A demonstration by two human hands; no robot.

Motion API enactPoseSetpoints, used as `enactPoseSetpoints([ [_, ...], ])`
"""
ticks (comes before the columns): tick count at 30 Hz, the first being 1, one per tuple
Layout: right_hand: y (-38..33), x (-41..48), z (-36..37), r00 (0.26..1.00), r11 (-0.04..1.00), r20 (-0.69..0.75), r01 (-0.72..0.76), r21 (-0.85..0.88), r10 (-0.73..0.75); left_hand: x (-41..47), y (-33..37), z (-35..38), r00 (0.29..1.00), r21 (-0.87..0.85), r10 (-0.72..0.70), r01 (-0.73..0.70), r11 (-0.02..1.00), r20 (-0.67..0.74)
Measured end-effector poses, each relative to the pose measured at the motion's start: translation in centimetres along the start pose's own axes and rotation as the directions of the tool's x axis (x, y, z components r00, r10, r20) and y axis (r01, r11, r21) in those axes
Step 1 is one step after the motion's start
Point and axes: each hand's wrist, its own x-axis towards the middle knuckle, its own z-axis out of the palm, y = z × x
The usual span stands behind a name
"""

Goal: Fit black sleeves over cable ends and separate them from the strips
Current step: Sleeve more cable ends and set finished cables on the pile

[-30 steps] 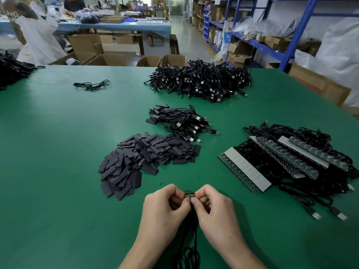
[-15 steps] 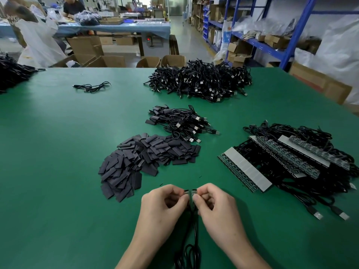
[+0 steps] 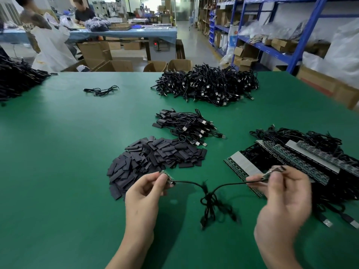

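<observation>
A: Now, first entry: the grips?

B: One left hand, thumb and forefinger pinched on a cable end. One right hand, pinched the same way on a second cable end, which is somewhat blurred.

A: Axis and heading?

B: The first lies diagonally, tip to the upper left. The second lies diagonally too, tip to the upper right. Both are held above the green table, well apart. Their cables run inward and droop into one tangle between the hands.

A: Surroundings?

B: A pile of black sleeves lies just beyond the left hand. The strips, cables attached, lie beyond the right. The sleeved cables are farther back.
</observation>
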Motion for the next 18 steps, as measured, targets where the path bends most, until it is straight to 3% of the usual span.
enactPoseSetpoints([
  [5,-2.4,0.8,0.3,0.982,0.981,0.011,0.186,0.051,-0.187,1.0,0.1,-0.6,0.982,-0.351,-0.118,0.060,0.934,-0.147],
  [7,-3.1,1.6,0.2,0.982,0.981,-0.050,0.186,0.052,-0.183,1.6,0.5,-1.3,0.980,-0.522,-0.169,0.089,0.848,-0.108],
  [9,-3.7,2.7,-0.2,0.983,0.984,-0.078,0.171,0.047,-0.167,1.8,0.7,-1.8,0.984,-0.556,-0.178,0.131,0.821,-0.031],
  [11,-4.4,3.5,-0.6,0.993,0.993,-0.058,0.110,0.052,-0.107,1.7,0.7,-1.8,0.983,-0.475,-0.163,0.182,0.861,0.081],
  [14,-5.8,4.3,-1.0,0.992,0.997,0.126,0.012,0.080,-0.023,0.8,0.7,-1.0,0.957,-0.226,-0.148,0.206,0.952,0.251],
  [16,-6.5,4.4,-0.8,0.960,0.997,0.278,-0.054,0.057,0.036,0.1,0.3,-0.3,0.938,0.003,-0.108,0.114,0.993,0.330],
  [18,-6.7,4.0,-0.4,0.902,0.990,0.409,-0.134,-0.041,0.139,-0.3,-0.3,0.0,0.935,0.304,-0.031,-0.084,0.949,0.354],
])
